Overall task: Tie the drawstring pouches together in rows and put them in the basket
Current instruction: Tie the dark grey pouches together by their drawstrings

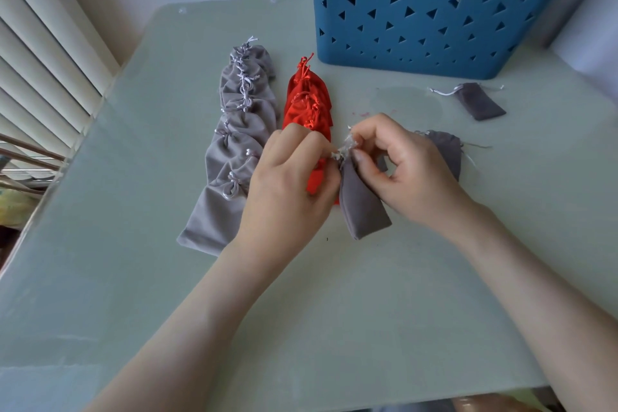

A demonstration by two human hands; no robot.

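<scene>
L hand (287,184) and R hand (401,170) meet at mid-table, both w/ fingers curled. Thumb + forefinger of each pinch the white cords (344,151) at the neck of a dark grey pouch (363,206). That pouch hangs from the pinch toward the near edge; can't tell if its bottom end rests on the table (334,311) or sits just over it. A 2nd dark grey pouch (446,152) lies just behind the R hand, partly hidden by it; can't tell whether its cords join the pinched bunch. A 3rd dark grey pouch (480,101) lies loose further back on the R side, near the basket's front corner, cords spread, apart from the others. Blue basket (434,10) w/ triangle cut-outs stands at the far R of the table; inside not visible. Red row (306,100) of tied pouches lies flat just L of the pinch, its near end hidden behind the L hand. Light grey row (237,130), longer, lies beside the red one on its L, close alongside, knots running down its middle. Window blinds (40,60) at far L.
</scene>
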